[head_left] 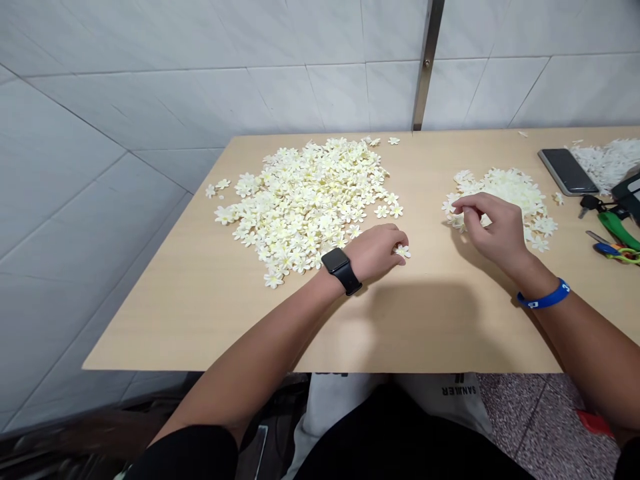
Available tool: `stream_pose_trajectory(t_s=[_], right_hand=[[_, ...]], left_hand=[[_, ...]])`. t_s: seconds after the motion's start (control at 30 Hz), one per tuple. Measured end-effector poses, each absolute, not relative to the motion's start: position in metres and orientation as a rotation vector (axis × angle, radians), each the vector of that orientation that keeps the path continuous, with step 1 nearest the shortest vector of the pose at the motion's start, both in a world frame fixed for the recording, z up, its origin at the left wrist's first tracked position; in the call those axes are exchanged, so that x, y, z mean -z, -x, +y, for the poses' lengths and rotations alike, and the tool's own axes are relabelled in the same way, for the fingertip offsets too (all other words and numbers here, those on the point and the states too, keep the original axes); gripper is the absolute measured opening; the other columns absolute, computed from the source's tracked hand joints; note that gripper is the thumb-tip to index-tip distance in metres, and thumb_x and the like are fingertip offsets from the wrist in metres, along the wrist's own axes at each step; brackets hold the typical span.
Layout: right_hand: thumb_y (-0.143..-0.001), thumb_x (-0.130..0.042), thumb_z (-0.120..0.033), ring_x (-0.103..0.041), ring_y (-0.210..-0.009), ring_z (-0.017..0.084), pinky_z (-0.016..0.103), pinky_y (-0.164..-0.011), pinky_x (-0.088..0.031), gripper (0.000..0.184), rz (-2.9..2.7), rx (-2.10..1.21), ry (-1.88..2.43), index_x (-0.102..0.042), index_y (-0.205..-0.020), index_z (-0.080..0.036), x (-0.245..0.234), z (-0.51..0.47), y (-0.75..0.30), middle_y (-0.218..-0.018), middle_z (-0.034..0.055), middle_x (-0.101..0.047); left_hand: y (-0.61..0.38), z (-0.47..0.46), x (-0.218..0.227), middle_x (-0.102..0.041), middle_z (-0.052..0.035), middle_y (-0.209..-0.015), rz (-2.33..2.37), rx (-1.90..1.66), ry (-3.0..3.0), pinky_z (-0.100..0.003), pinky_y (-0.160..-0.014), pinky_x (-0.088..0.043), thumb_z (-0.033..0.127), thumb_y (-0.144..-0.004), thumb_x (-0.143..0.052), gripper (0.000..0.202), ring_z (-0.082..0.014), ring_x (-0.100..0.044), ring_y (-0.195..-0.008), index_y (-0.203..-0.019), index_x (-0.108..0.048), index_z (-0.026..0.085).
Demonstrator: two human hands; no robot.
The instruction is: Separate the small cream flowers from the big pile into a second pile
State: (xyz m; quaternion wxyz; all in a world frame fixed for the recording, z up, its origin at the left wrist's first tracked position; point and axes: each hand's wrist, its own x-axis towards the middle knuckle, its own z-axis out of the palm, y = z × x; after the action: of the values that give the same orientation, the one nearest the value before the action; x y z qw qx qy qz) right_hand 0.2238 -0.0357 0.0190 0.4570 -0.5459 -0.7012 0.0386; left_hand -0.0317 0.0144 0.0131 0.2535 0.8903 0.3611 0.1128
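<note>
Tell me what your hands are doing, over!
Left hand touching a cream flower beside the big flower pile. Right hand over the smaller flower pile. Phone off to the right.

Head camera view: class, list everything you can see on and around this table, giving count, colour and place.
table: one, pale wood, against the wall
wall tiles: many, white, behind the table
large flower pile: one, cream and yellow, left of centre
small flower pile: one, cream, right of centre
white scraps: one heap, white, far right
phone: one, dark, beside the scraps
keys: one bunch, dark, right side
scissors: one pair, blue and yellow handles, right edge
watch: one, black, left wrist
wristband: one, blue, right wrist
left hand: one, at a loose flower
right hand: one, over the small flower pile
</note>
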Motion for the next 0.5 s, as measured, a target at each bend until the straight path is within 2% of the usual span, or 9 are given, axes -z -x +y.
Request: stream_pose_trajectory(t_s=[0.13, 0.2, 0.3, 0.5], right_hand=[[-0.091, -0.063, -0.02, -0.069, -0.083, 0.023, 0.039, -0.076, -0.052, 0.019, -1.765, -0.321, 1.369, -0.079, -0.099, -0.026, -0.019, -0.041, -0.212, -0.092, 0.0051, -0.078], [-0.09, -0.067, -0.027, -0.07, -0.082, 0.022, 0.037, -0.073, -0.054, 0.016, -1.763, -0.571, 1.392, -0.078, -0.101, -0.025, -0.018, -0.045, -0.203, -0.093, 0.0051, -0.078], [-0.088, -0.074, -0.036, -0.069, -0.075, 0.02, 0.034, -0.068, -0.056, 0.013, -1.653, -0.948, 1.365, -0.076, -0.093, -0.024, -0.018, -0.05, -0.191, -0.084, 0.0039, -0.076], [-0.073, -0.091, -0.052, -0.073, -0.068, 0.019, 0.036, -0.071, -0.064, 0.037, -1.327, -1.242, 1.222, -0.074, -0.086, -0.022, -0.019, -0.051, -0.184, -0.077, 0.0036, -0.076]], left_hand=[[0.024, 0.007, -0.011, -0.07, -0.006, -0.096, 0.972, -0.483, -2.401, -0.031, -0.076, -0.05, 0.024, -0.087, -0.073, 0.015, -0.0186, -0.065, -0.084, -0.101, -0.074, 0.018], [0.021, 0.004, -0.01, -0.072, -0.0063, -0.101, 0.939, -0.608, -2.381, -0.031, -0.079, -0.053, 0.027, -0.089, -0.073, 0.018, -0.0185, -0.065, -0.088, -0.104, -0.073, 0.018], [0.018, 0.001, -0.007, -0.073, -0.0067, -0.105, 0.842, -0.751, -2.322, -0.029, -0.079, -0.056, 0.03, -0.091, -0.073, 0.019, -0.0169, -0.066, -0.089, -0.106, -0.072, 0.018], [0.017, 0.003, -0.003, -0.076, -0.0093, -0.106, 0.7, -0.928, -2.299, -0.029, -0.081, -0.06, 0.033, -0.096, -0.07, 0.018, -0.0169, -0.069, -0.091, -0.105, -0.075, 0.018]])
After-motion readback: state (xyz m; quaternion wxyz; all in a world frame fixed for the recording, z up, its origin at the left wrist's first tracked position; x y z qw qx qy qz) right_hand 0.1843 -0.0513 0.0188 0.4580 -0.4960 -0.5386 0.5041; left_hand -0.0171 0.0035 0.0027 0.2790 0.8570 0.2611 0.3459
